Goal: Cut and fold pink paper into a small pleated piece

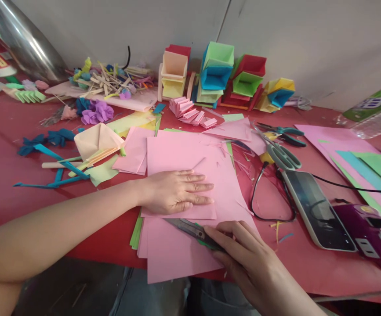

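My left hand point(177, 192) lies flat with fingers stretched on a folded pink paper sheet point(177, 153), pressing it onto larger pink paper point(183, 259). Held in my right hand point(243, 250) is a utility knife point(193, 229) with a dark handle, its blade pointing left. The blade lies along the near edge of the folded sheet; I cannot tell whether it is inside the fold. Green paper point(136, 232) peeks out under the pink stack on the left. Small pink paper shreds point(239, 164) are scattered to the right.
Pliers point(285, 133), scissors point(281, 156), a phone point(318, 210) and a purple device point(364, 232) with a cord stand on the right. Coloured paper boxes point(216, 72) line the wall. Paper flowers point(98, 112) and wooden sticks point(111, 81) lie at the back left.
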`<state>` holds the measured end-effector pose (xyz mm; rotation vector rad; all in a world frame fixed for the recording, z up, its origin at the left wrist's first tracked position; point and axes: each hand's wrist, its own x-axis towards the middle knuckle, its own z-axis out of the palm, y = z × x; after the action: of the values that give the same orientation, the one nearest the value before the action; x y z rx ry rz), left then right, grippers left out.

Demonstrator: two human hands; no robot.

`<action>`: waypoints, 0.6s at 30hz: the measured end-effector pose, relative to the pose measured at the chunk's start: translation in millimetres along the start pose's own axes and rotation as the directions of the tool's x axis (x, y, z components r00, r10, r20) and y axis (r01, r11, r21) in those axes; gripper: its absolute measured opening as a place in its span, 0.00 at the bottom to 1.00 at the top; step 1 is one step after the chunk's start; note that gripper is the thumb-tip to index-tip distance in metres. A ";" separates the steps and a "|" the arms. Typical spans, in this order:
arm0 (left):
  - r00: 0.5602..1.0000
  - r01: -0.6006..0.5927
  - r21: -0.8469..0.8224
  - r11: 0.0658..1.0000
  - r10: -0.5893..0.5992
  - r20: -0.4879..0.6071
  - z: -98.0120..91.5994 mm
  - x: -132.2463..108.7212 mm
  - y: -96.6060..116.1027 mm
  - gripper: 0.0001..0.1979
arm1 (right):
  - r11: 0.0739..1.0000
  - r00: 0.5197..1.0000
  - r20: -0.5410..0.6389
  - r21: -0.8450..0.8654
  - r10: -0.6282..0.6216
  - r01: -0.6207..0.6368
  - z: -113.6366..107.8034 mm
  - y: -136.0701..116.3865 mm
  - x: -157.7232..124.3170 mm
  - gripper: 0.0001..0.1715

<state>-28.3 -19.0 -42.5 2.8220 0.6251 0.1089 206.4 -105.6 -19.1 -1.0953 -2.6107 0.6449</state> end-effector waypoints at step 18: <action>0.999 -0.028 0.004 1.000 0.028 -0.032 1.2 0.1 -1.3 0.22 | 0.997 0.997 -0.040 -0.054 -0.059 0.056 6.5 -14.9 15.0 0.19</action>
<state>-28.6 -18.1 -44.0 2.8385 0.5937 0.1588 184.4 -106.0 -16.9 -1.0328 -2.6269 0.5384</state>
